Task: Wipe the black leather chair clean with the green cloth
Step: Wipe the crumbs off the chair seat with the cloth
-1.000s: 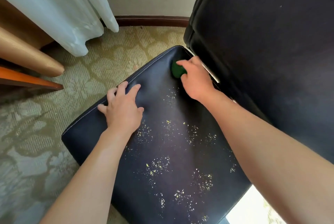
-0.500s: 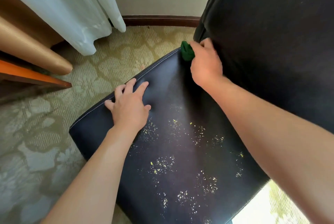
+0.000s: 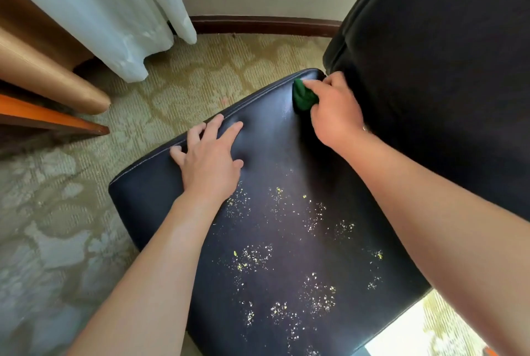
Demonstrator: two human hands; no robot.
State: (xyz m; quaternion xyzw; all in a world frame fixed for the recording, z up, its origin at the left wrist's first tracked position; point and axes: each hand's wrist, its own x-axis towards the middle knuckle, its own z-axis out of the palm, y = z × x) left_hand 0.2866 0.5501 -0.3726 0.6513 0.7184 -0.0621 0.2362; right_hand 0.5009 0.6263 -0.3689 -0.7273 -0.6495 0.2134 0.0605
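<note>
Right hand slid back, gripping green cloth — left hand flat, crumbs ahead

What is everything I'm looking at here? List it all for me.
chair seat: one, black leather, centre, under both hands
chair back: one, black, upper right
crumbs: many, yellowish-white, scattered over the near half of the seat
green cloth: one, bunched, far corner of the seat
carpet: patterned beige and grey, left
curtain: white, upper left
skirting board: dark brown, along the wall
wooden furniture: brown and orange, left edge
left hand: flat on the seat
right hand: grips the cloth
</note>
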